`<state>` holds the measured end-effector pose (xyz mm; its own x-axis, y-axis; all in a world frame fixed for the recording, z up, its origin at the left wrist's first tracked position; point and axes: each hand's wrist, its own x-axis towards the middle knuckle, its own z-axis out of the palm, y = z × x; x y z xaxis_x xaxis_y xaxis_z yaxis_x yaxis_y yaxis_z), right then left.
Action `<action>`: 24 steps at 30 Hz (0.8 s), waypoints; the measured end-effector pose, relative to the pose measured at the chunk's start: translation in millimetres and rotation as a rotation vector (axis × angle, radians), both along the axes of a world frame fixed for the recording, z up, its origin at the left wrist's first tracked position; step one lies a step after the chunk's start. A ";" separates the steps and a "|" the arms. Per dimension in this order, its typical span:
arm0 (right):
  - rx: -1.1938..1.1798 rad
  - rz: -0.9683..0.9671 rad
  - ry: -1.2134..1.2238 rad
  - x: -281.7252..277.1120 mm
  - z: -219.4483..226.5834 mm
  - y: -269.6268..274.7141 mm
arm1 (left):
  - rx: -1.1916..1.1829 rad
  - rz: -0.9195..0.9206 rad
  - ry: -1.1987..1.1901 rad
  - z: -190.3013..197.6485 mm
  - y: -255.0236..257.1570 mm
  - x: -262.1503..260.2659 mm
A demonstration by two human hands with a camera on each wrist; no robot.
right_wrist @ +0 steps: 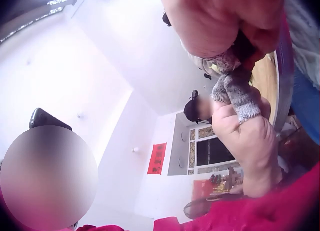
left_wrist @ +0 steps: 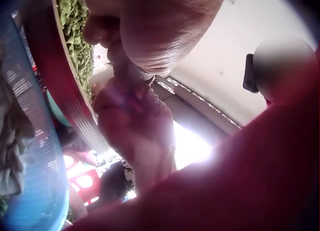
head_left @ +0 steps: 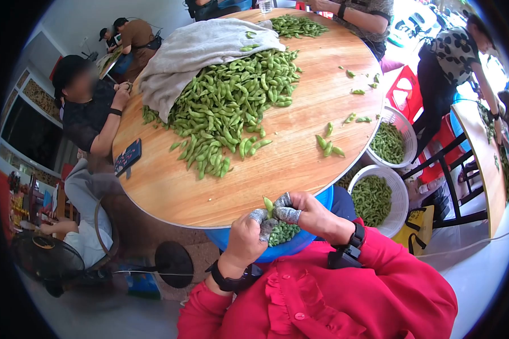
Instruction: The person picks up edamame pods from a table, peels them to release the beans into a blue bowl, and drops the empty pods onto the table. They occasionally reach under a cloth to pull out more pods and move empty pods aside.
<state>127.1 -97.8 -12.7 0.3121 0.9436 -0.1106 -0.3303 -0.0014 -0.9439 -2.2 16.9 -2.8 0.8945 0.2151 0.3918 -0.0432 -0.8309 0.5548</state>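
Note:
Both hands meet just beyond the table's near edge, above a blue basin [head_left: 306, 239]. Between their fingertips a green soybean pod [head_left: 268, 205] points upward. My left hand [head_left: 244, 242] pinches it from the left, and my right hand [head_left: 318, 218] pinches it from the other side. Grey knitted finger covers [head_left: 289, 214] wrap several fingertips. Shelled green beans [head_left: 283, 233] lie in the basin below. In the right wrist view, the covered fingers of my left hand [right_wrist: 252, 141] meet my right hand [right_wrist: 225, 23], whose curled fingers mostly hide the pod.
A large heap of pods [head_left: 232, 107] covers the round wooden table's middle, partly under a grey cloth [head_left: 203, 48]. Loose pods [head_left: 328, 147] lie at right, and a phone [head_left: 128, 157] at left. White baskets of pods [head_left: 404, 209] stand beside the table. Other people sit around.

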 end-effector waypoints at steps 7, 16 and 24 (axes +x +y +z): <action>-0.002 0.022 -0.032 -0.5 0.2 -2.6 | 0.187 0.047 -0.007 16.9 -8.0 -1.2; 0.198 0.017 -0.161 -2.5 4.3 -3.7 | -0.677 0.114 -0.052 -0.9 -13.4 -1.4; 0.241 0.027 -0.623 3.4 19.7 -3.4 | -1.006 0.062 0.107 8.8 -10.3 -5.7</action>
